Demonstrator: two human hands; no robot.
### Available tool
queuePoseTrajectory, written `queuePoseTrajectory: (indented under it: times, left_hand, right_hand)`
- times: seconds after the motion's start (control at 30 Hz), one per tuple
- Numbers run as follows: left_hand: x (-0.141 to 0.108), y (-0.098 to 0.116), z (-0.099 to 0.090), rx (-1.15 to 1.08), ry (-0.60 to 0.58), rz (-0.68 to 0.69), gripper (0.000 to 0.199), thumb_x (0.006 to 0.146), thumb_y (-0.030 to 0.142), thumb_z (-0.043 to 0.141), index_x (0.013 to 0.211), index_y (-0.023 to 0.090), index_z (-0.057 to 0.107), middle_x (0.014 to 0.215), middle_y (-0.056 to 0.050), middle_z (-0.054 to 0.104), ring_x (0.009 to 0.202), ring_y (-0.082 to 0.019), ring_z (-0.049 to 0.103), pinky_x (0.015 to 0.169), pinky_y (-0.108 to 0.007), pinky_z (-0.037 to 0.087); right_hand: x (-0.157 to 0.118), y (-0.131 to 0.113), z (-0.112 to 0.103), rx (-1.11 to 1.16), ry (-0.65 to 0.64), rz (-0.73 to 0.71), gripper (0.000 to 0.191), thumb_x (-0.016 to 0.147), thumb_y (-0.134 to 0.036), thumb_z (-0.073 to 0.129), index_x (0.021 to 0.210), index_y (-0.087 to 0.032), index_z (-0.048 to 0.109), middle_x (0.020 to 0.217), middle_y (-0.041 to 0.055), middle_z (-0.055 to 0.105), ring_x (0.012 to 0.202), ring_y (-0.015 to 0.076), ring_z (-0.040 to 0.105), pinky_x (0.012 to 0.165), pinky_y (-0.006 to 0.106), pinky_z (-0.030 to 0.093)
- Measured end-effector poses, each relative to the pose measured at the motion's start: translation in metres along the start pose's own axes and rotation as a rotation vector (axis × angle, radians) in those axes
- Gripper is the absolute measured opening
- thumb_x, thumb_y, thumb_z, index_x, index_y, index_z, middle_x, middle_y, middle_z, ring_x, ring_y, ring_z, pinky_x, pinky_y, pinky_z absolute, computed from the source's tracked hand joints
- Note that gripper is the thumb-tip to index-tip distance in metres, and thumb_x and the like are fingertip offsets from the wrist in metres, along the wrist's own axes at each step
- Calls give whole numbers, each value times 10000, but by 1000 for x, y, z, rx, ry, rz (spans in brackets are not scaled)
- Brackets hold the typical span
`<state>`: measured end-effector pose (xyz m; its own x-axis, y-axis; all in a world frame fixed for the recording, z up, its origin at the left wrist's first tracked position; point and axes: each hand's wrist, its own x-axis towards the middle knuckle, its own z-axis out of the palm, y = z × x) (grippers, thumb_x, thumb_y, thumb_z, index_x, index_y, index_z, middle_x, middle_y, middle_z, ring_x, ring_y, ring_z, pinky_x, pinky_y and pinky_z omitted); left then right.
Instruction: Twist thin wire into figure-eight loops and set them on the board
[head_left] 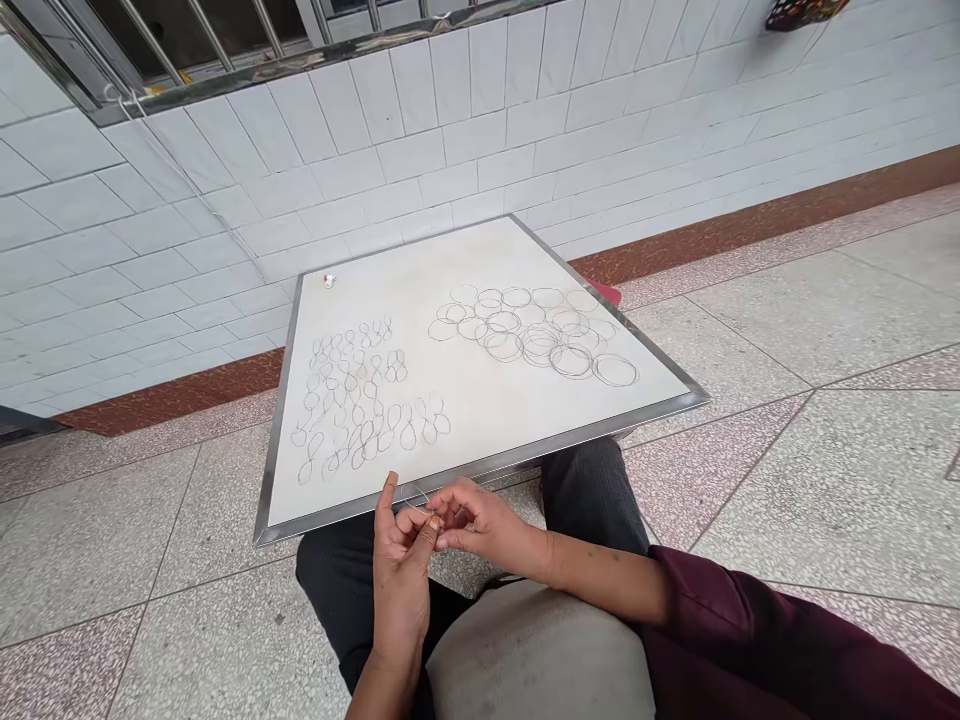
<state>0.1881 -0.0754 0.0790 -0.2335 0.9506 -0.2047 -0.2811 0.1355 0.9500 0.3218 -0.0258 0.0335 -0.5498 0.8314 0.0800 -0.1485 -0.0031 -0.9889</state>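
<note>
My left hand [405, 560] is closed in a pinch on a thin wire loop [417, 492], with its index finger stretched up past the table's near edge. Fingers of my right hand [487, 527] meet it from the right, pinching the same wire. Part of the loop shows above the fingertips; the rest is hidden between them. On the white table [420, 265] beyond, several wire pieces twisted into figure-eight shapes [365, 440] lie in rows at the left. Larger round wire rings [536, 335] overlap in a loose spread at the right.
A small white and red object [329, 281] sits near the table's far left corner. Metal trim [487, 466] edges the tabletop. Behind stands a white tiled wall [465, 160] with a barred window. Something red [606, 292] shows beyond the table's right side. My legs are under the near edge.
</note>
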Motion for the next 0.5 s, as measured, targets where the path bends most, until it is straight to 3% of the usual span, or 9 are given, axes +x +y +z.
queuePoseTrajectory:
  times: [0.17, 0.5]
  left_hand:
    - [-1, -1, -1, -7, 33, 3, 895, 778, 299, 747, 1524, 230, 258, 672, 80, 593, 659, -109, 578, 814, -288, 477]
    - [1, 0, -9, 124, -34, 1, 839, 817, 325, 712, 1512, 177, 266, 737, 29, 677, 723, -147, 613, 787, -297, 469]
  right_hand:
    - [-4, -6, 7, -326, 92, -81, 256, 819, -256, 722, 1061, -238, 640, 896, 15, 546, 759, 152, 560, 720, 335, 503]
    - [-6, -6, 10, -440, 102, -145, 241, 871, -185, 635, 1101, -255, 654, 913, 24, 560, 696, 140, 546, 675, 313, 503]
